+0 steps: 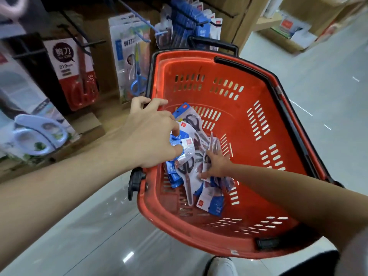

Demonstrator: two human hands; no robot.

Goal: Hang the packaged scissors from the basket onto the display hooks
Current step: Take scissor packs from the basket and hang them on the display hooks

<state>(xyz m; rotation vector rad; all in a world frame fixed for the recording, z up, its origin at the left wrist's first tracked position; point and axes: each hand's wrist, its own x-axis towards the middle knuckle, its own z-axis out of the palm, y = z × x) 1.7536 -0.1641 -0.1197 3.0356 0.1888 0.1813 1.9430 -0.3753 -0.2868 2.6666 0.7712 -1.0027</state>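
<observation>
Display hooks (153, 29): we see them up and to the left of the basket, beyond its far rim. Some already carry blue-backed packs (185, 26) that look like ours.
Left hand (151, 134): it reaches in over the left rim. Thumb and forefinger are curled and pinch the header ends of a few packs.
Held packs (184, 145): these sit at the top of the heap, with the white and blue card ends turned up toward our left fingers. We cannot make out the hang holes.
Packaged scissors (191, 176): a loose heap lies on the basket floor, crowded to the left and near side. The plainest pair has its dark handles toward the far end and its blade pointing back at us, so the long axis runs far to near.
Right hand (216, 163): it is lower and deeper in, just right of the heap, with its fingers spread down onto the packs. We cannot tell whether it pinches one or only rests there.
Basket (278, 136): it is red and slotted, and its right half is bare.
What the move turns on: our left hand is nearer the hooks and already grips header ends, so we judge it should lift up and away to the left.
</observation>
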